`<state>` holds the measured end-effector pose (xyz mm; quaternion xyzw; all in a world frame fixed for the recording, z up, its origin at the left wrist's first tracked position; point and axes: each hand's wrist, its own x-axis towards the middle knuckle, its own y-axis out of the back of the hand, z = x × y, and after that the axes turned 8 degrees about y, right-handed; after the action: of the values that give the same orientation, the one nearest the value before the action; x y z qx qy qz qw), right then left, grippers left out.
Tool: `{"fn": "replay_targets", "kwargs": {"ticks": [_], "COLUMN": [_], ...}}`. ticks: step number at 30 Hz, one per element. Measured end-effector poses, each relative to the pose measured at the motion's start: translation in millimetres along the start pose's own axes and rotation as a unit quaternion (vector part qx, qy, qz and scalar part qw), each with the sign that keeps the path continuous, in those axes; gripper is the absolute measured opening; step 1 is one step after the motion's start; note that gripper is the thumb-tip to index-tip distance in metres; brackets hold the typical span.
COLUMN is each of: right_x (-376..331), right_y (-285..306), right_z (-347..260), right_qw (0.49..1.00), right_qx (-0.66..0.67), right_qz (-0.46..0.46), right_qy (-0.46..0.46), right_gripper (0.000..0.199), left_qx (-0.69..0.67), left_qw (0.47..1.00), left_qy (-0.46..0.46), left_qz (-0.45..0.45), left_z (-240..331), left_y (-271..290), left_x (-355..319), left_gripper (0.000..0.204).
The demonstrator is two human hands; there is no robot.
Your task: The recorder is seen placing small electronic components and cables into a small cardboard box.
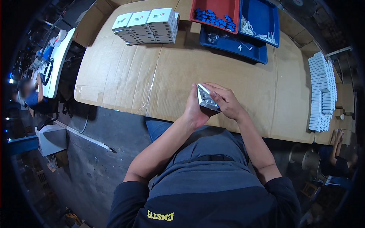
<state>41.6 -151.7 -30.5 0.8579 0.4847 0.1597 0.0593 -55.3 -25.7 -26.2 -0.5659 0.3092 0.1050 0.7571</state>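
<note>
Both my hands meet over the near edge of a cardboard-covered table [152, 76]. Between them is a small white square plate [206, 98] with grey metal parts on its upturned face. My left hand [194, 110] grips its left edge from below. My right hand [224, 99] holds the right side, fingers curled over the top edge.
Stacks of white boxes [146, 26] stand at the far left of the table. A red tray with blue parts [215, 13] and blue trays with white parts [258, 22] sit at the far right. Rows of white plates [322, 91] line the right edge. Other people sit at far left and lower right.
</note>
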Motion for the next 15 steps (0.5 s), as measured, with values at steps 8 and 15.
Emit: {"fn": "replay_targets", "kwargs": {"ticks": [8,15], "right_x": [-4.2,-10.2], "right_y": [0.8,-0.1], "right_z": [9.6,14.7], "right_qw": [0.998,0.998], "right_qx": [0.019,-0.021], "right_qz": [-0.006,-0.013], "right_qy": [-0.051,-0.059], "right_gripper": [0.049,0.047], "left_qx": [0.006,-0.002], "left_qw": [0.999,0.997], "left_qy": [0.035,0.061], "left_qz": [0.024,0.039], "left_z": [-3.9,-8.7], "left_y": [12.1,16.4], "left_x": [13.1,21.0], "left_gripper": [0.072,0.073]}}
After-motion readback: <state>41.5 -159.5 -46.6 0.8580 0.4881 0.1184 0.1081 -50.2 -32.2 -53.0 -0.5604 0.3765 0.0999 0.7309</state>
